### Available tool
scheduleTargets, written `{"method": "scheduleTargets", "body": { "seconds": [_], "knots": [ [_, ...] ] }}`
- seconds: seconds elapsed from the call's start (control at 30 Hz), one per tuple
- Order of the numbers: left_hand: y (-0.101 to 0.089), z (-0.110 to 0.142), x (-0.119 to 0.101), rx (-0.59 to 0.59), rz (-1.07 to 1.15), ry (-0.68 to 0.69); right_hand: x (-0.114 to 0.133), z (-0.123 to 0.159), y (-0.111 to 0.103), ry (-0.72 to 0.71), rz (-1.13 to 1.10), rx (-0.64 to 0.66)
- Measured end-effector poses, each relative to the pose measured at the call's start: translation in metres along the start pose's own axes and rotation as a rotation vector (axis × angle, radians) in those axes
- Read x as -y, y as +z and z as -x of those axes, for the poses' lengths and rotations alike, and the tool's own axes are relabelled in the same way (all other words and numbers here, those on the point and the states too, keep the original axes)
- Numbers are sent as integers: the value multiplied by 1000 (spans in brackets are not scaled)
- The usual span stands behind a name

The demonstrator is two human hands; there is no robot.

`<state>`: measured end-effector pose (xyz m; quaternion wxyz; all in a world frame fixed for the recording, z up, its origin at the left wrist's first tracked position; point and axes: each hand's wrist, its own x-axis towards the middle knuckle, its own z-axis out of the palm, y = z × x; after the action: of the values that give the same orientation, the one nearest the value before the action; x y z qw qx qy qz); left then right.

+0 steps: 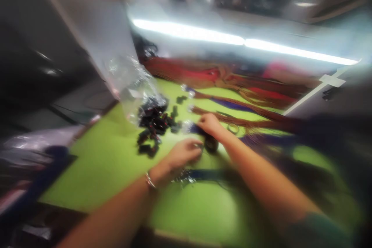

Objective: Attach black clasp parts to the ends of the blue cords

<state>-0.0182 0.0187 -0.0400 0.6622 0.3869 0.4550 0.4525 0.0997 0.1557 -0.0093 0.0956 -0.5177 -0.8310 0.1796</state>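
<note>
My right hand [211, 124] is closed over a bundle of blue wires [198, 128], its fingertips just behind the clear white connectors [186, 125] at the bundle's end. Close below and to the left, my left hand [186, 152] has its fingers curled together; whatever they pinch is too blurred to name. A dark round roll [211, 145], which looks like tape, sits between the hands beneath my right wrist. Another blue wire bundle [209, 174] with shiny metal ends [186, 177] lies nearer me, below my left hand.
Left of my hands, black connector parts [155, 118] spill from a clear plastic bag [132, 79] onto the green table [104, 162]. Brown wire bundles [232, 118] run rightward. Red and brown wires [200, 71] lie along the back, under a bright tube light [188, 31]. A small ring [233, 128] lies nearby.
</note>
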Motion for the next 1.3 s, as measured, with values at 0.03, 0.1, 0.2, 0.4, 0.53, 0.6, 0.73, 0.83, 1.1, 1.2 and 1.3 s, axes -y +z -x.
{"method": "scheduleTargets", "body": {
  "seconds": [0.03, 0.1, 0.2, 0.4, 0.53, 0.6, 0.73, 0.83, 1.1, 1.2, 1.3],
  "knots": [
    [-1, 0, 1, -2, 3, 2, 0, 0, -2, -3, -7, -8],
    [-2, -1, 3, -1, 1, 19, 0, 2, -6, -25, -19, -48],
    [-4, -2, 5, 8, -14, 59, 3, 10, -15, -69, -39, -127],
    [0, 3, -4, -38, 77, 95, 7, 53, -35, -81, -322, -132],
    [3, 5, -13, -44, 184, 29, 2, 89, -28, -20, -496, -107],
    [4, 5, -14, -48, 208, 17, -1, 101, -19, -7, -509, -111],
    [5, 3, -14, -74, 231, -18, -4, 109, -6, -1, -518, -116],
    [6, 2, -14, -72, 218, -30, -5, 107, -3, 13, -514, -85],
    [5, 3, -10, -45, 144, 5, -3, 106, -2, 15, -486, -49],
    [4, 3, -7, -63, 89, 59, -4, 107, -1, 27, -468, -37],
    [4, 2, -4, -89, -27, 177, -5, 106, 0, 31, -490, -15]
  ]
}}
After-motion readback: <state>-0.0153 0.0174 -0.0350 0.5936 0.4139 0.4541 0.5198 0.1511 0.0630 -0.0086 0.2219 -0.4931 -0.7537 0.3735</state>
